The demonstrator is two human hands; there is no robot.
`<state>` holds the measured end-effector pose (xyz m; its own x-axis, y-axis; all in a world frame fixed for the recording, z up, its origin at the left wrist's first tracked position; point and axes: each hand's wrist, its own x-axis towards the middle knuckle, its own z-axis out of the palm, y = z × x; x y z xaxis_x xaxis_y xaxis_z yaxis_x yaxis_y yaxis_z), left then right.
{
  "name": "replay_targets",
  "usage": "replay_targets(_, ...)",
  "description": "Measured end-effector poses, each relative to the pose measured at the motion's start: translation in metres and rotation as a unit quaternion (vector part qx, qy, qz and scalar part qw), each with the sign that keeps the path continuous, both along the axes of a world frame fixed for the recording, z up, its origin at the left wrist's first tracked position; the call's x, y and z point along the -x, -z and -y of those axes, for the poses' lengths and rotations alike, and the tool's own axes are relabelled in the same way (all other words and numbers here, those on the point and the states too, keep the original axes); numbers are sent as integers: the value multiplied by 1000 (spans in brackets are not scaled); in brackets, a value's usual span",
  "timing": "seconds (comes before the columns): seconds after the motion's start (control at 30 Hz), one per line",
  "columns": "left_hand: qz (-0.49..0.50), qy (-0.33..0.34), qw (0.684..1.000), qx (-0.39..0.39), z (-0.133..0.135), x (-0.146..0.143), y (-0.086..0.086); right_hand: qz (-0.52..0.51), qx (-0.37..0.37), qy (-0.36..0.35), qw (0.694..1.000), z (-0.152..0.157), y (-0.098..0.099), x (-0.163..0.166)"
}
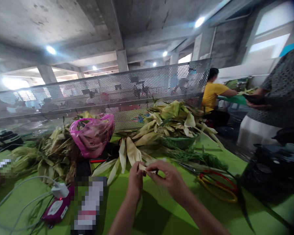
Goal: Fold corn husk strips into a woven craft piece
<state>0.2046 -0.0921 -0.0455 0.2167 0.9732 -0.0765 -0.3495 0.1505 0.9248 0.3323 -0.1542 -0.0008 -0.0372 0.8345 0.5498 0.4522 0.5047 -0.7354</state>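
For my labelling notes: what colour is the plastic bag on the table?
Pink and translucent; the plastic bag shows best in the head view.

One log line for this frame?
left hand: pinches leaf strip | right hand: pinches same strip | nearby: scissors, pink bag | surface: green table
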Motion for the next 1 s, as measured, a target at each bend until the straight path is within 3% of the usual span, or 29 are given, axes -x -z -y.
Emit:
replay_targets(0.17, 59, 26, 997, 47, 1, 8, -1, -54, 25, 15, 998, -3, 1, -14)
replay_targets(0.57, 171, 109, 975, 87, 13, 14, -17, 95, -56, 85, 990, -12, 22, -18)
replay_targets(0.8, 16, 12, 998, 51, 7, 11, -5, 250, -70, 66, 963, -2, 14, -8)
replay_targets(1.0, 17, 7, 1000, -16, 6, 9, -5, 313, -111, 56, 941, 6, 6, -3)
